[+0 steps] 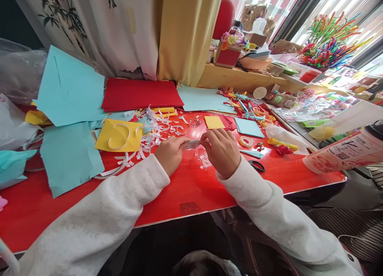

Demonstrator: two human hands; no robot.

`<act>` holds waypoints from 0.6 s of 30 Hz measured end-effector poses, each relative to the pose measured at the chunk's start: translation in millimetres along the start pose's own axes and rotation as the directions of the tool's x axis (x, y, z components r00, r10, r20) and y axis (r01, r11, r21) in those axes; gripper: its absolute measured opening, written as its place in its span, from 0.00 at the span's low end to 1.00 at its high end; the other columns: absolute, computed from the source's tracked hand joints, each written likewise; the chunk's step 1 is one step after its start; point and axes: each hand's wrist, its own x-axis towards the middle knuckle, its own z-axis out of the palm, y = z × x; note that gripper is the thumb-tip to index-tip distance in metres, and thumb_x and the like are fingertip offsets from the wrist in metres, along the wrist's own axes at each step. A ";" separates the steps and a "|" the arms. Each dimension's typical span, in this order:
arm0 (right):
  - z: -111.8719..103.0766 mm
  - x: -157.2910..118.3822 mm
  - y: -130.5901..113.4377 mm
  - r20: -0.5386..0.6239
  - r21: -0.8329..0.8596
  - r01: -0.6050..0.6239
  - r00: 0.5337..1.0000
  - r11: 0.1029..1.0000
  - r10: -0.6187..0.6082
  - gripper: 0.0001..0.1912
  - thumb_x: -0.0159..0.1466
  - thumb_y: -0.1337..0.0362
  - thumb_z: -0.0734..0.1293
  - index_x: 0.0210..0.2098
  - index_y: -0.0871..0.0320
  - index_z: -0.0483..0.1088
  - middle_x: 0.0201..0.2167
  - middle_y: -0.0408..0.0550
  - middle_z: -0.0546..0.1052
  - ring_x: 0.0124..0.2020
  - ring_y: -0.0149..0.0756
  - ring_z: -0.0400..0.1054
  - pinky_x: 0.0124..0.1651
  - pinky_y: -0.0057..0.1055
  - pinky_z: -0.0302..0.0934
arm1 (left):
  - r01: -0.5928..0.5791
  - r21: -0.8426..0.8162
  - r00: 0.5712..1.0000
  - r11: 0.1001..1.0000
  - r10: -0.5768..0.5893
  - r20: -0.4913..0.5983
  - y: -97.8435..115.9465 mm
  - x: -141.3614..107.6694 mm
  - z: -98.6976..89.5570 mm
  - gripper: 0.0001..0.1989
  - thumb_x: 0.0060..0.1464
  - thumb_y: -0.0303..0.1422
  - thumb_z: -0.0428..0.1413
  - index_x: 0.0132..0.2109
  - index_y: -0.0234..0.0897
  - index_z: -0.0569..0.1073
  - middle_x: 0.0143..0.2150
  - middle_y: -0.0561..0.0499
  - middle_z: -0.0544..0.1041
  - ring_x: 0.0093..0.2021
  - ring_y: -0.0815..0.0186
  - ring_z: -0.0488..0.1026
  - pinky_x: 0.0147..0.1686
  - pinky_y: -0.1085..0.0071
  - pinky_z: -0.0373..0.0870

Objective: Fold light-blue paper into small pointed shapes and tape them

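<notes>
Low over the red table (167,204), both hands meet at a small flat translucent piece (192,144), too small to name exactly. My left hand (170,154) pinches its left end between thumb and fingers. At its other end, my right hand (224,153) has its fingertips closed on the edge. Beneath them lie clear scraps (205,161). Just beyond the hands are a yellow paper square (213,122) and a stack of light blue paper squares (249,127). Right of my right hand are a tape roll (245,141) and black-handled scissors (257,166), partly hidden.
White paper strips (158,129) are scattered at left, beside yellow paper (119,135) and blue sheets (70,156). Red sheets (142,94) lie at the back. A yellow tube (283,144) and a tilted drink cup (341,153) are at right. A curtain (188,36) hangs behind.
</notes>
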 end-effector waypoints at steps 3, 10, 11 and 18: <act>1.3 -0.6 0.5 0.006 -0.008 0.011 1.000 1.000 -0.011 0.10 0.61 0.65 0.55 0.30 0.60 0.65 0.27 0.47 0.70 0.31 0.35 0.59 0.36 0.31 0.47 | 0.000 -0.014 1.000 1.000 0.000 -0.008 -1.0 -0.5 0.6 0.12 0.52 0.28 0.46 0.42 0.36 0.71 0.35 0.48 0.74 0.35 0.66 0.70 0.36 0.70 0.64; -1.3 0.1 1.9 0.032 0.007 0.012 0.999 1.000 -0.012 0.10 0.61 0.63 0.56 0.39 0.59 0.65 0.31 0.47 0.70 0.35 0.34 0.59 0.38 0.30 0.47 | -0.018 -0.071 1.000 0.997 0.017 -0.015 0.9 0.5 -0.6 0.11 0.51 0.28 0.46 0.40 0.35 0.71 0.34 0.48 0.74 0.34 0.66 0.69 0.35 0.71 0.64; -1.9 0.3 2.2 0.033 0.014 0.017 0.999 1.000 -0.018 0.10 0.61 0.63 0.56 0.39 0.58 0.66 0.31 0.47 0.70 0.35 0.34 0.59 0.38 0.30 0.47 | -0.027 -0.077 1.000 0.997 0.026 -0.015 1.2 0.4 -1.1 0.11 0.51 0.28 0.47 0.40 0.35 0.71 0.33 0.49 0.73 0.34 0.67 0.69 0.35 0.71 0.64; -5.7 -0.2 -0.1 0.069 0.108 0.080 0.994 0.991 -0.088 0.10 0.61 0.64 0.57 0.30 0.57 0.69 0.30 0.45 0.71 0.32 0.31 0.59 0.36 0.30 0.47 | -0.051 -0.004 0.997 0.999 0.051 -0.060 -1.8 -1.3 1.0 0.11 0.49 0.40 0.49 0.32 0.39 0.72 0.26 0.52 0.71 0.29 0.67 0.66 0.31 0.70 0.61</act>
